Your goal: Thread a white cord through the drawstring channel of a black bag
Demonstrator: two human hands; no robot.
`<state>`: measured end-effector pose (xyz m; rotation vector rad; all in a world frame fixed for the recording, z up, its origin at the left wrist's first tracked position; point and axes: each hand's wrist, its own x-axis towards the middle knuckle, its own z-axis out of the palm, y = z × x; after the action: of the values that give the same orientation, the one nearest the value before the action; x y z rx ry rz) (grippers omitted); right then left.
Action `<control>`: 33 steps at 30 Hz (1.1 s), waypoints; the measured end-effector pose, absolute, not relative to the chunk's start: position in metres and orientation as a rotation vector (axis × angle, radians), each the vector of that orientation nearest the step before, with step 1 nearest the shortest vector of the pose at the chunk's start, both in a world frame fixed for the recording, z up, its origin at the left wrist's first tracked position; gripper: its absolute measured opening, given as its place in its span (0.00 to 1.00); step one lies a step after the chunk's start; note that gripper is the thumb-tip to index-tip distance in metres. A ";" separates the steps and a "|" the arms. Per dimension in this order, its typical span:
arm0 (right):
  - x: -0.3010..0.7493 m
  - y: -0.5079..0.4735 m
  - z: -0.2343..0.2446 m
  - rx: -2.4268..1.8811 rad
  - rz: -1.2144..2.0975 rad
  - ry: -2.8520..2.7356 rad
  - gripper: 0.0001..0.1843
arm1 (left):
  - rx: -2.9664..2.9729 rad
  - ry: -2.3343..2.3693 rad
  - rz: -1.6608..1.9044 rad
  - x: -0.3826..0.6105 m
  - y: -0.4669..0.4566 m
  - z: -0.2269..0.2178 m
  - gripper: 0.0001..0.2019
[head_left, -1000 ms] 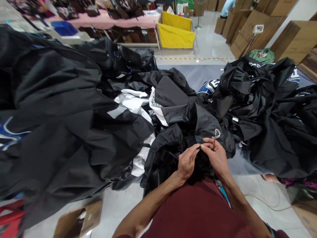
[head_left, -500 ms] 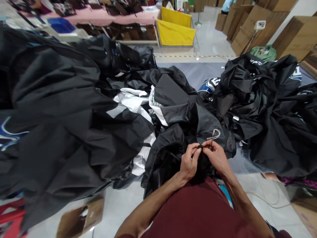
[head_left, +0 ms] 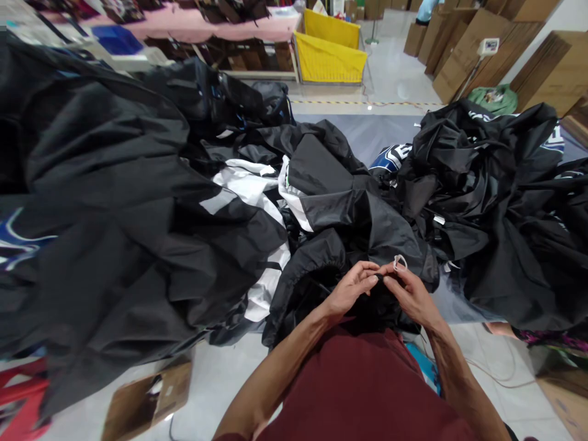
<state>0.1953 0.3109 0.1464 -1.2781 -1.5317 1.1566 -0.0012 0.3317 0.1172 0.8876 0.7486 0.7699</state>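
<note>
Close in front of my body, both hands meet over black fabric. My left hand (head_left: pixel 354 286) pinches a small black piece (head_left: pixel 379 277), perhaps a cord stopper, between thumb and fingertips. Facing it, my right hand (head_left: pixel 410 293) has its thumb and fingers closed at the same spot, with a thin white cord loop (head_left: pixel 400 262) at its fingers. The fingertips partly cover the small piece, so its exact shape is hidden. Just left of my hands lies a black fabric cover with a gathered edge (head_left: pixel 312 252), its opening facing me.
Large black fabric piles lie to the left (head_left: pixel 124 220) and right (head_left: pixel 487 177) on the grey table (head_left: pixel 340 125). Beyond stand a yellow cart (head_left: pixel 328 58), a pink-covered table (head_left: pixel 169 30) and cardboard boxes (head_left: pixel 487 52). An open carton (head_left: pixel 174 386) sits on the floor.
My hands have shifted slightly right. The white loop, which stuck out above my right hand, now sits lower against its fingers. The fabric piles lie as before.
</note>
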 end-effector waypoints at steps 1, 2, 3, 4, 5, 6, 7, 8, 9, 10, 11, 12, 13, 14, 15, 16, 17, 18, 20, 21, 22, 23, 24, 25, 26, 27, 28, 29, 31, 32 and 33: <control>0.198 0.311 0.148 -1.243 1.121 -1.591 0.11 | 0.909 0.716 0.752 -0.002 0.332 0.118 0.29; 0.201 0.310 0.150 -1.218 1.090 -1.637 0.11 | 0.930 0.699 0.738 -0.003 0.333 0.120 0.29; 0.203 0.310 0.151 -1.202 1.064 -1.666 0.10 | 0.946 0.698 0.728 -0.004 0.333 0.121 0.29; 0.204 0.310 0.152 -1.194 1.043 -1.684 0.10 | 0.954 0.710 0.722 -0.004 0.333 0.122 0.29; 0.205 0.309 0.152 -1.193 1.027 -1.695 0.10 | 0.952 0.725 0.717 -0.005 0.333 0.124 0.30; 0.206 0.309 0.150 -1.196 1.013 -1.701 0.10 | 0.944 0.736 0.711 -0.005 0.333 0.125 0.30; 0.206 0.308 0.148 -1.200 1.001 -1.701 0.10 | 0.931 0.740 0.703 -0.005 0.333 0.126 0.31; 0.206 0.307 0.146 -1.205 0.989 -1.695 0.10 | 0.917 0.739 0.697 -0.005 0.333 0.127 0.32; 0.206 0.306 0.143 -1.216 0.979 -1.683 0.09 | 0.905 0.734 0.692 -0.005 0.333 0.128 0.32; 0.206 0.305 0.140 -1.234 0.971 -1.665 0.09 | 0.895 0.726 0.691 -0.004 0.333 0.129 0.32; 0.206 0.303 0.137 -1.255 0.973 -1.642 0.09 | 0.885 0.719 0.694 -0.004 0.332 0.129 0.32; 0.206 0.302 0.135 -1.276 0.990 -1.613 0.10 | 0.870 0.717 0.703 -0.003 0.332 0.129 0.31; 0.206 0.301 0.133 -1.293 1.021 -1.579 0.11 | 0.849 0.721 0.716 -0.002 0.331 0.129 0.31; 0.205 0.300 0.133 -1.305 1.060 -1.545 0.14 | 0.825 0.731 0.733 -0.001 0.330 0.129 0.31; 0.205 0.298 0.133 -1.312 1.100 -1.514 0.16 | 0.801 0.748 0.755 0.001 0.328 0.129 0.31; 0.204 0.298 0.133 -1.316 1.137 -1.487 0.19 | 0.780 0.768 0.780 0.002 0.327 0.128 0.31; 0.204 0.297 0.133 -1.317 1.173 -1.462 0.21 | 0.766 0.789 0.807 0.004 0.327 0.128 0.31; 0.202 0.296 0.134 -1.319 1.212 -1.437 0.23 | 0.761 0.811 0.832 0.005 0.326 0.127 0.31; 0.199 0.295 0.136 -1.349 1.249 -1.361 0.27 | 0.771 0.868 0.874 0.008 0.326 0.125 0.30; 0.197 0.295 0.137 -1.391 1.224 -1.302 0.28 | 0.780 0.897 0.889 0.009 0.326 0.125 0.30; 0.195 0.295 0.139 -1.453 1.163 -1.238 0.28 | 0.787 0.924 0.901 0.010 0.326 0.124 0.29; 0.193 0.294 0.141 -1.520 1.081 -1.179 0.27 | 0.791 0.944 0.910 0.011 0.326 0.124 0.28; 0.192 0.294 0.144 -1.581 1.005 -1.128 0.28 | 0.789 0.956 0.919 0.012 0.326 0.124 0.27; 0.191 0.293 0.147 -1.628 0.967 -1.090 0.30 | 0.788 0.960 0.925 0.012 0.325 0.124 0.27; 0.190 0.293 0.149 -1.653 0.979 -1.069 0.32 | 0.793 0.961 0.929 0.013 0.324 0.124 0.26; 0.189 0.293 0.152 -1.657 1.036 -1.065 0.35 | 0.810 0.960 0.934 0.014 0.324 0.124 0.25; 0.189 0.293 0.153 -1.647 1.116 -1.071 0.36 | 0.844 0.958 0.943 0.014 0.323 0.124 0.24; 0.188 0.293 0.154 -1.634 1.193 -1.075 0.38 | 0.899 0.959 0.960 0.014 0.322 0.124 0.22; 0.187 0.295 0.153 -1.604 1.295 -1.081 0.39 | 1.056 0.973 1.008 0.015 0.321 0.125 0.17; 0.187 0.295 0.152 -1.586 1.317 -1.082 0.39 | 1.135 0.983 1.036 0.015 0.320 0.125 0.15; 0.187 0.295 0.151 -1.567 1.333 -1.081 0.38 | 1.208 0.999 1.059 0.015 0.319 0.126 0.13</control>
<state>0.1870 0.2955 0.1508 -1.5666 -1.0808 1.3332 0.0146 0.3194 0.1260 1.2083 0.9986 1.0592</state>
